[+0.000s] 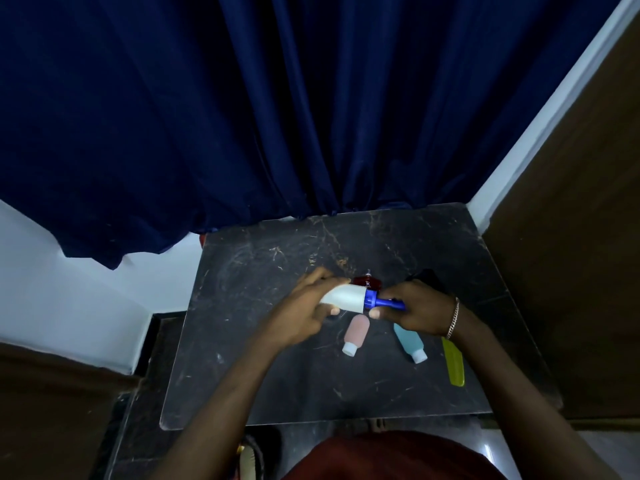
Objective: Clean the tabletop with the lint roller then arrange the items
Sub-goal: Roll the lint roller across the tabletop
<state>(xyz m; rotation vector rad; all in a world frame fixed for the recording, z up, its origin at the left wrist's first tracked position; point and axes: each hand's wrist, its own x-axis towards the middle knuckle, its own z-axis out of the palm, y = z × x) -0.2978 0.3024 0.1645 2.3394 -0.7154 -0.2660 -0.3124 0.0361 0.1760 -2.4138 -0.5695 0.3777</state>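
Observation:
I hold a lint roller (349,297) above the middle of the dark marble tabletop (263,368). My left hand (308,306) grips its white roll. My right hand (415,311) grips its blue handle. Just behind the roller sits a small dark red item (367,281), partly hidden. A pink bottle (356,333) with a white cap lies on the table below the roller. To its right lies a blue bottle (410,342) with a white cap. A yellow-green comb (453,363) lies at the right, under my right wrist.
A dark blue curtain (242,116) hangs behind the table's far edge. A black object (427,276) lies behind my right hand. A brown wooden panel (571,237) flanks the table's right side; a white wall (69,289) and a lower ledge are at the left.

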